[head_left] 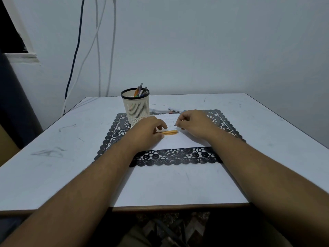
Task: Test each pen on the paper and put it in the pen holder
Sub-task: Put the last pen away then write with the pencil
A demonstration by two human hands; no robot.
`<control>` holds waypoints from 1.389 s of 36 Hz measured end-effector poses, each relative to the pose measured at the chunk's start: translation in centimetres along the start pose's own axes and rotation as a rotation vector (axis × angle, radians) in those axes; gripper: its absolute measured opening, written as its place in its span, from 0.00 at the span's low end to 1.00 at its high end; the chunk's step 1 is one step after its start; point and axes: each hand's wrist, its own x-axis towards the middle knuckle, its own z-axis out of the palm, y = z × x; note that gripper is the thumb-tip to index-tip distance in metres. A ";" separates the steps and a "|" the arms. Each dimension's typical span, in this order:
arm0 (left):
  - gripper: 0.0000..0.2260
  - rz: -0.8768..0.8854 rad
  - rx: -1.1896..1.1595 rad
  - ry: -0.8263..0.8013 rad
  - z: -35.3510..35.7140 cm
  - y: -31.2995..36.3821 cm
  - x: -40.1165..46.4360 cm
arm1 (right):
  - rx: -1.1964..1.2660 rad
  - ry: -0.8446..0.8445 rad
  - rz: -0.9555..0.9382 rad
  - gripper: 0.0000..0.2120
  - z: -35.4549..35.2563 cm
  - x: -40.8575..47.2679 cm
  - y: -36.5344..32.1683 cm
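A white sheet of paper (pixel 179 140) lies on a black lace mat (pixel 170 156). My left hand (pixel 148 130) rests on the paper's left part and pinches one end of a short orange pen cap (pixel 170 132), which lies flat and points right. My right hand (pixel 195 123) is curled round a thin pen; only its dark tip (pixel 175 125) shows, just above the paper and pointing left. The cream mesh pen holder (pixel 136 108) with a black rim stands at the mat's far left corner, several pens inside.
More pens (pixel 166 110) lie on the white table (pixel 53 157) just behind the paper. A wall with hanging cables (pixel 78 43) rises behind the table. The near table edge (pixel 178 207) runs below my forearms.
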 end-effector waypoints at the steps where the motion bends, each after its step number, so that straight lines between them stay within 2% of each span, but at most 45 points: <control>1: 0.08 -0.013 0.005 -0.010 -0.2 -0.2 0.0 | 0.004 -0.012 -0.011 0.05 0.1 0.0 -0.1; 10: 0.05 -0.116 -0.042 -0.035 -1.4 -1.3 -0.6 | 0.028 -0.051 -0.041 0.05 0.9 0.3 -0.1; 23: 0.04 -0.124 -0.099 -0.040 -1.3 -1.1 -0.6 | 0.062 -0.088 -0.022 0.07 1.3 0.5 -0.4; 28: 0.04 -0.117 -0.079 -0.044 -1.4 -0.9 -0.6 | 0.191 -0.031 0.022 0.05 0.0 0.2 0.4; 32: 0.04 -0.120 -0.074 -0.047 -1.4 -0.9 -0.7 | 0.409 -0.085 0.082 0.06 0.0 0.0 0.6; 36: 0.04 -0.118 -0.078 -0.048 -1.4 -0.8 -0.6 | 0.314 -0.060 0.022 0.02 0.7 -0.1 0.0; 40: 0.04 -0.109 -0.071 -0.046 -1.4 -0.8 -0.6 | 0.141 -0.103 -0.033 0.03 1.4 0.4 -0.2; 44: 0.05 -0.110 -0.072 -0.041 -1.2 -1.0 -0.8 | 0.089 -0.098 -0.019 0.05 1.3 0.5 0.0; 48: 0.05 -0.109 -0.071 -0.043 -1.0 -1.0 -0.8 | 0.158 0.056 0.069 0.05 -0.1 2.0 1.1; 50: 0.04 -0.108 -0.071 -0.042 -1.0 -0.9 -0.7 | 0.094 0.131 0.104 0.04 -1.2 3.6 1.9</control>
